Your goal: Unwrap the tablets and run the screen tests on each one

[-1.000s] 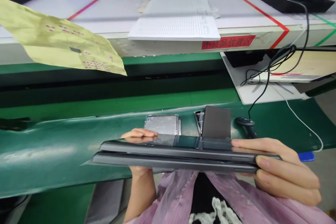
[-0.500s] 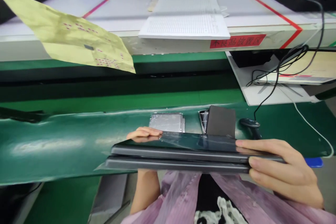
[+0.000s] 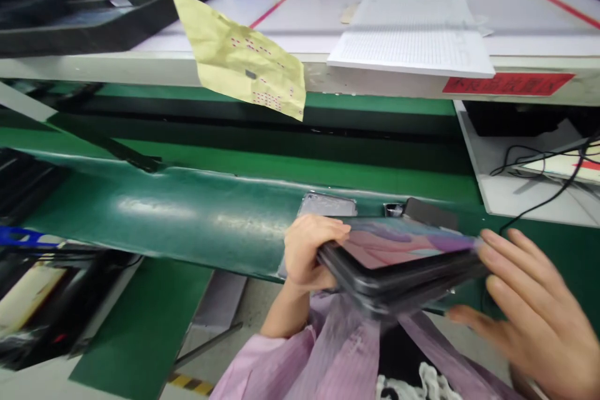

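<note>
While the left hand (image 3: 310,249) curls firmly around the left edge of a stacked pair of glossy dark-grey tablets (image 3: 398,245), the blurred right hand (image 3: 532,319) stands spread, its fingertips (image 3: 486,236) at the right edge; contact there cannot be confirmed. The stack remains together, tilted above a green conveyor belt (image 3: 140,206). A silver foil pouch (image 3: 328,205) and a dark grey card (image 3: 430,212) lie beyond it, apart from both hands.
</note>
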Tool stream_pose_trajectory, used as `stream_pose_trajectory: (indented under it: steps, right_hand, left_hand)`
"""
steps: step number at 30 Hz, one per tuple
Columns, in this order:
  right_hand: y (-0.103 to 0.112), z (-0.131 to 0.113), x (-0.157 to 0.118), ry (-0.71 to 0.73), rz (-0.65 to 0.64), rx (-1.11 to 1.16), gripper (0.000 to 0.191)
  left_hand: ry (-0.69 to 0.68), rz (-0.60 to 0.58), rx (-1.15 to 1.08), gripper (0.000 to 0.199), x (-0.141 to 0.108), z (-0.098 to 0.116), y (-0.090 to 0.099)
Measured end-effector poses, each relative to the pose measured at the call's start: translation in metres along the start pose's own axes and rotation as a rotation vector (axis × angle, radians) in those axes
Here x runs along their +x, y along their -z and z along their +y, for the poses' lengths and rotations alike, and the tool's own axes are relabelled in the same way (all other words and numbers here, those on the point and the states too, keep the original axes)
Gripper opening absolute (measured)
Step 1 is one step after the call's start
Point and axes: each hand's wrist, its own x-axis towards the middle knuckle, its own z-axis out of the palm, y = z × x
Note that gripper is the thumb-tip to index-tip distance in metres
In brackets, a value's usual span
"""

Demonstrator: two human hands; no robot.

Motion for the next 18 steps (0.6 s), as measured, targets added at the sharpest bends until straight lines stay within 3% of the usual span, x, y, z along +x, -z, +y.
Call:
stream_pose_trajectory:
  steps: [2,4,5,6,7,9,10,11,13,15,18]
  right_hand:
    - [-0.014,-0.007,0.015,0.107,-0.032,0.011,0.048]
    - [-0.029,-0.011,0.026,0.095,0.061,0.106,0.045]
    - [-0.035,-0.011,0.03,0.077,0.137,0.158,0.043]
    - [-0.04,-0.01,0.032,0.055,0.233,0.205,0.041]
    - [-0.044,-0.009,0.033,0.032,0.339,0.247,0.038]
    - [-0.048,-0.004,0.033,-0.022,0.542,0.326,0.033]
    - [-0.048,-0.002,0.032,-0.045,0.614,0.363,0.031]
    - [-0.047,0.0,0.031,-0.06,0.653,0.399,0.029]
    - [-0.044,0.002,0.031,-0.065,0.65,0.466,0.028]
    - [-0.042,0.003,0.031,-0.055,0.605,0.538,0.028]
    - [-0.042,0.003,0.031,-0.04,0.6,0.58,0.031]
  left_hand:
    - [-0.154,-0.173,0.212,0.019,0.012,0.013,-0.005]
    - [-0.289,-0.301,0.367,0.016,0.02,0.021,-0.01]
    - [-0.348,-0.284,0.405,0.014,0.022,0.021,-0.013]
    - [-0.391,-0.178,0.424,0.012,0.022,0.018,-0.017]
    - [-0.391,0.002,0.423,0.017,0.02,0.013,-0.022]
    - [-0.216,0.374,0.313,0.04,0.011,-0.001,-0.032]
    - [-0.055,0.448,0.194,0.045,0.005,-0.008,-0.036]
    - [0.117,0.416,0.049,0.044,-0.002,-0.014,-0.041]
    - [0.385,0.208,-0.25,0.031,-0.017,-0.021,-0.046]
    - [0.471,0.075,-0.428,0.021,-0.029,-0.021,-0.048]
    - [0.432,0.091,-0.498,0.015,-0.035,-0.017,-0.046]
